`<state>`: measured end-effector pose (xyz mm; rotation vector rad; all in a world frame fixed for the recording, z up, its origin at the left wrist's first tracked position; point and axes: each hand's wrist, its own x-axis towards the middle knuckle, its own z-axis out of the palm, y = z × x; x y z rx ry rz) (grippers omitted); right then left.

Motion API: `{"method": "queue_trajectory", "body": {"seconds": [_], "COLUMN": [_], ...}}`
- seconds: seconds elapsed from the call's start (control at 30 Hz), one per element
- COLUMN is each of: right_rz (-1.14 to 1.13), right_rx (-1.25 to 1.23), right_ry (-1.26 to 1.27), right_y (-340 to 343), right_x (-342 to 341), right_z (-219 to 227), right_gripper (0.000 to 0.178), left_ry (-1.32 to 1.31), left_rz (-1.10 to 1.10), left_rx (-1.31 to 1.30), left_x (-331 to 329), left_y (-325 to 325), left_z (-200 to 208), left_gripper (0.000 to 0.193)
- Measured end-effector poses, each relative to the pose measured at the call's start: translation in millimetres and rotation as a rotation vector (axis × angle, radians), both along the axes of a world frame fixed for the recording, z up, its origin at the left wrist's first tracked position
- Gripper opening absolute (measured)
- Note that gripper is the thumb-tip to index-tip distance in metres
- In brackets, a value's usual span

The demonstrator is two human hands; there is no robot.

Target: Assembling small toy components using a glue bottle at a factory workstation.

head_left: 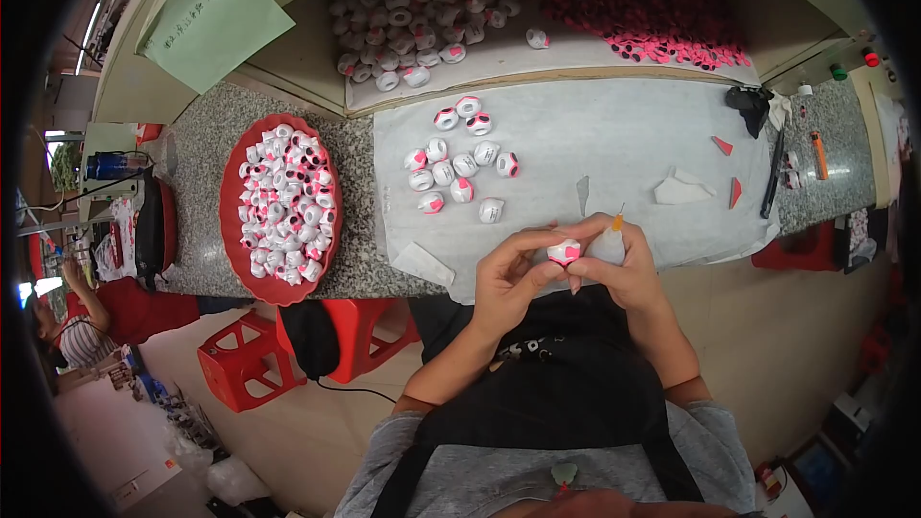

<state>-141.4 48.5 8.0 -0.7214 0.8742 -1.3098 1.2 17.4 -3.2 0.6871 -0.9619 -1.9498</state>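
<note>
Close to the bench's near edge, my left hand (507, 278) pinches a small round white piece with pink patches (563, 252). My right hand (633, 278) is closed around a small translucent squeeze bottle (606, 247) with an orange needle tip pointing up and away. Its fingertips also reach the white piece, so both hands meet there. Beyond my hands, several similar white and pink pieces (464, 165) lie loose on the white paper sheet (576, 149).
A red scalloped tray (230, 221) full of white and pink pieces stands at left. The shelf holds heaps of white pieces (422, 14) and small pink parts (662, 19). Paper scraps (683, 188), a black pen-like tool (772, 176) and an orange one (819, 155) lie right. Red stools (251, 362) stand below.
</note>
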Motion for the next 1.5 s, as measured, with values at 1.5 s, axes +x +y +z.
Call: {"method": "queue_trajectory", "body": {"seconds": [1.5], "right_rz": [-0.227], "right_rx": [-0.092], "right_ry": [0.162], "right_y": [15.3], "right_x": [-31.6], "right_z": [5.7], "right_gripper": [0.031], "left_ry": [-1.272], "left_rz": [0.003], "left_rx": [-1.240], "left_x": [-85.6], "left_y": [-185.8], "left_z": [19.2], "left_gripper": [0.019]}}
